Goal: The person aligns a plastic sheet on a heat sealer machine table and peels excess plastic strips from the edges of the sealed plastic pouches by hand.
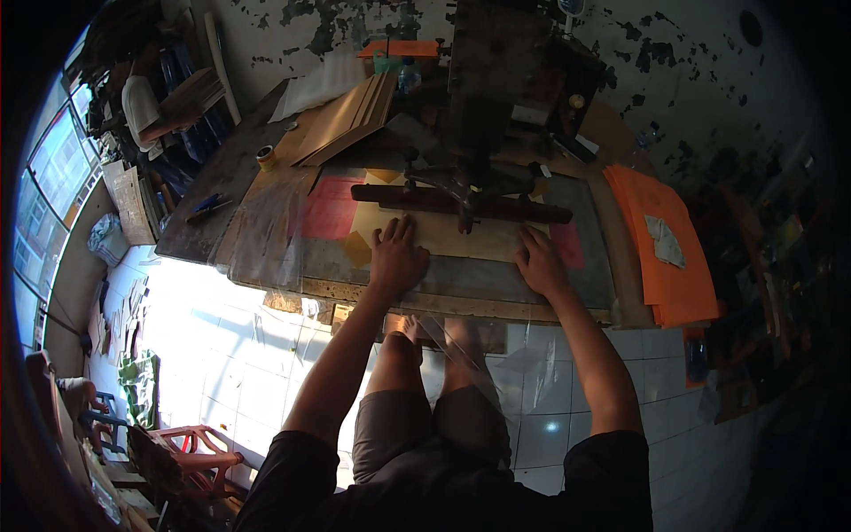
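A framed printing screen point(461, 270) lies flat on a worn wooden table. My left hand point(395, 257) presses flat on the screen's near left part, fingers spread. Over on the near right part rests my right hand point(539, 262), fingers curled over the surface. Just beyond both hands a dark wooden squeegee bar point(417, 199) lies across the screen, joined to a metal arm point(479, 106) that rises toward the wall. A pale sheet point(443, 232) and a pink patch point(330, 207) show through the mesh. Neither hand grips anything.
A stack of orange sheets point(678, 266) with a crumpled rag point(664, 240) sits at the table's right. Brown boards point(347, 115), a tape roll point(265, 158) and a blue tool point(207, 206) lie at the left and back. Clear film point(266, 232) drapes the left edge. A red plastic chair point(199, 452) stands on the tiled floor.
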A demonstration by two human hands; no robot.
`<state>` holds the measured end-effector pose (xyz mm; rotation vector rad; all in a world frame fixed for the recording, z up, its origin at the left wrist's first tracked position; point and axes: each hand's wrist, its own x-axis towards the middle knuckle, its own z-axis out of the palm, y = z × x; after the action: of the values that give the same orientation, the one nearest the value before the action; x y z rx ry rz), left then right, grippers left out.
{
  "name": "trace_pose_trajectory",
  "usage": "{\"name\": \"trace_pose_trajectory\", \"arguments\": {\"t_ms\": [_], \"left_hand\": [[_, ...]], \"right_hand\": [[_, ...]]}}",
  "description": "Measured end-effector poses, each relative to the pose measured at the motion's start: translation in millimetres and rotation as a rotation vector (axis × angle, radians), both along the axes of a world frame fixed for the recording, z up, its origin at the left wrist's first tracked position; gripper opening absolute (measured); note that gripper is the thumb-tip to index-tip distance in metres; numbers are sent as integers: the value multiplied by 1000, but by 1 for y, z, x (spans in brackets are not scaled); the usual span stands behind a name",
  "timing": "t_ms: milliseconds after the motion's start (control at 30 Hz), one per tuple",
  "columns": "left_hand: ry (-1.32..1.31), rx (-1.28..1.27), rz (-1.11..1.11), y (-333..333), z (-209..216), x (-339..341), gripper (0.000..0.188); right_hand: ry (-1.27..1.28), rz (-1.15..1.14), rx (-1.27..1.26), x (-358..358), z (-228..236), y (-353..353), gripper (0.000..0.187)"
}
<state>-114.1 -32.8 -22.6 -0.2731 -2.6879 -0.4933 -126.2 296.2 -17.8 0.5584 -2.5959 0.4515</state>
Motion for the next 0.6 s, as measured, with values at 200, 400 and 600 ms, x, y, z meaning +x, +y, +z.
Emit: {"name": "trace_pose_trajectory", "arguments": {"t_ms": [200, 400, 600], "left_hand": [[4, -3, -11, 1, -1, -2, 67], [17, 14, -8, -2, -4, -2, 66], [31, 25, -14, -2, -5, -2, 64]], "right_hand": [[-19, -29, 4, 0, -2, 4, 47], [16, -7, 45, 4, 7, 0, 43], [-75, 1, 30, 16, 15, 6, 44]]}}
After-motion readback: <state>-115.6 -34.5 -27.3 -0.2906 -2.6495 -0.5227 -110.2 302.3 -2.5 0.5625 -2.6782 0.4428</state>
